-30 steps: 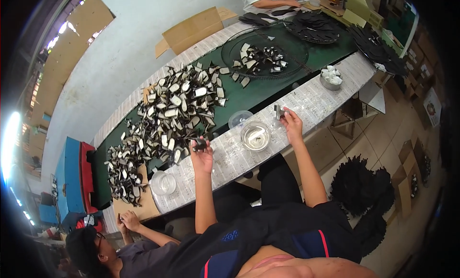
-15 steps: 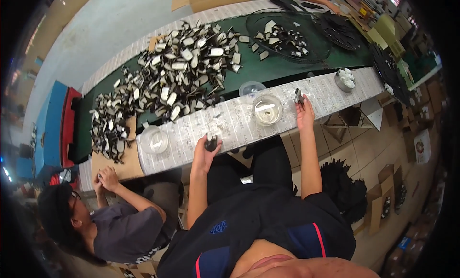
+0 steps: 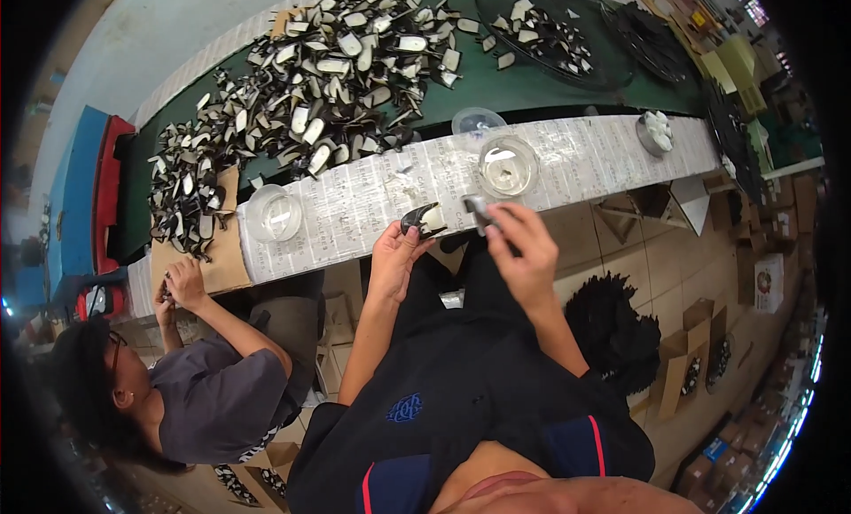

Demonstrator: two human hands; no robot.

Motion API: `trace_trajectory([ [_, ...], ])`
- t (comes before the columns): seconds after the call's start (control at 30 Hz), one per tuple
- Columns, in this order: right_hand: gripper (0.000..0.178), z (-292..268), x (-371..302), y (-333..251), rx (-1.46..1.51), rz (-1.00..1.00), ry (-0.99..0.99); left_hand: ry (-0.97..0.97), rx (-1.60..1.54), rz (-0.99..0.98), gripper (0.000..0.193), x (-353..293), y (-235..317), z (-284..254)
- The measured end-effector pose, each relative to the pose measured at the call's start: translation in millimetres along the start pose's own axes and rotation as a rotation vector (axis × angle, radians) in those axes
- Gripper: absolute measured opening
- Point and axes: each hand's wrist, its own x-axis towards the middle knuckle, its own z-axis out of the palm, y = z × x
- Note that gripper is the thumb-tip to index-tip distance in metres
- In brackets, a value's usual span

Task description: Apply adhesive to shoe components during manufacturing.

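Note:
My left hand (image 3: pixel 391 259) is closed on a small black piece with a rounded white pad (image 3: pixel 432 219), just above the near edge of the paper-covered bench (image 3: pixel 355 213). Close by on the right, my right hand (image 3: pixel 528 253) pinches a small grey-and-black object (image 3: pixel 479 214); its kind is not clear. A short gap parts the two held things. Beyond my right hand stands a clear round bowl (image 3: pixel 509 166) with something pale at its bottom. A shallow clear dish (image 3: pixel 479 122) sits behind it.
Many similar black-and-white pieces (image 3: pixel 328 80) are heaped on the green surface (image 3: pixel 496 97). At left stands a clear tub (image 3: pixel 274 214), near a co-worker's hands (image 3: pixel 184 282). A metal cup of white lumps (image 3: pixel 655 134) is at right. Black material (image 3: pixel 612 332) lies on the floor.
My right hand has come left from beyond the bowl, bringing the grey-and-black object close to the held piece. My left hand has lifted and turned its piece, so the white pad shows.

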Motion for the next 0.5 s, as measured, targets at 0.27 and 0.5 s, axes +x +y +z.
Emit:
trace_trajectory([
  [0.27, 0.037, 18.7, -16.6, -16.8, -0.06, -0.107, -0.09, -0.017, -0.044, -0.024, 0.03, -13.2, 9.4, 38.5],
  [0.5, 0.038, 20.5, -22.3, -15.1, -0.12, -0.138, -0.148, -0.019, -0.046, -0.045, 0.032, -14.8, 4.7, 37.2],
])
